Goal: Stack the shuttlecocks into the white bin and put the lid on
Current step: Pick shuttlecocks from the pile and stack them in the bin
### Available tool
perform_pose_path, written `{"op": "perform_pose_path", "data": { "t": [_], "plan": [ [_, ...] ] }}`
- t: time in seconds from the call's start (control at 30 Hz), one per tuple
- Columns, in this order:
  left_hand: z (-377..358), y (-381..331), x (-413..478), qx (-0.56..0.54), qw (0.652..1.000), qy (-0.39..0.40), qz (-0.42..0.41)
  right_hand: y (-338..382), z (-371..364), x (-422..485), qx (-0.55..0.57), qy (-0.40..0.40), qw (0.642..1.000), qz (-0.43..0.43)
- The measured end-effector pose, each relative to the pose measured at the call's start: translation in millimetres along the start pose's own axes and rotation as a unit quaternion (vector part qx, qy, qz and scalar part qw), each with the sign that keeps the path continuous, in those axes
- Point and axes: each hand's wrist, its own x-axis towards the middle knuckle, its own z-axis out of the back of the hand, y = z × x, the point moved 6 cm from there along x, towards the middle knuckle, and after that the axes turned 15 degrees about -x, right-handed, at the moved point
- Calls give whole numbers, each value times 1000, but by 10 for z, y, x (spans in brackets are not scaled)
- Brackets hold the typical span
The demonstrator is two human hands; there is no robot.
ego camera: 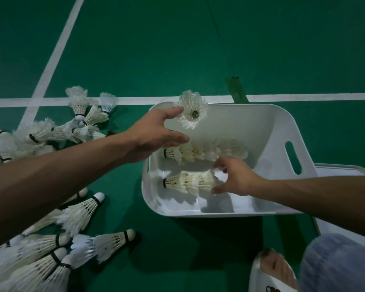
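- Right hand (234, 178) curls its thumb and fingers round the feather end of the near stack (185, 183), which lies on its side along the white bin's (282, 127) near wall.
- Left hand (154, 133) is spread with straight fingers over the bin's far left corner, its index tip touching 1 shuttlecock (193, 112).
- A far stack (198, 152) lies beside the near one.
- The white lid (346, 171) lies at the bin's right side.
- Loose shuttlecocks (82, 218) litter the floor on the left.

The bin (282, 114) hides part of the lid (343, 170).
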Motion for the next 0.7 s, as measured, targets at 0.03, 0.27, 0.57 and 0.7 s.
{"op": "perform_pose_path", "data": {
  "t": [0.03, 0.27, 0.57, 0.7],
  "plan": [
    [4, 2, 3, 1, 1000, 0, 1, -43, -18, -22, 16, 11, 1000, -16],
    [-23, 8, -12, 8, 1000, -5, 4, -37, -256, 53, 255, 70, 959, -102],
    [-28, -1, -11, 10, 1000, -4, 14, 24, -382, 120, 380, 83, 912, -131],
    [-52, -4, 14, 47, 999, 4, 7, 39, -315, 207, 380, 67, 915, -119]
  ]
}}
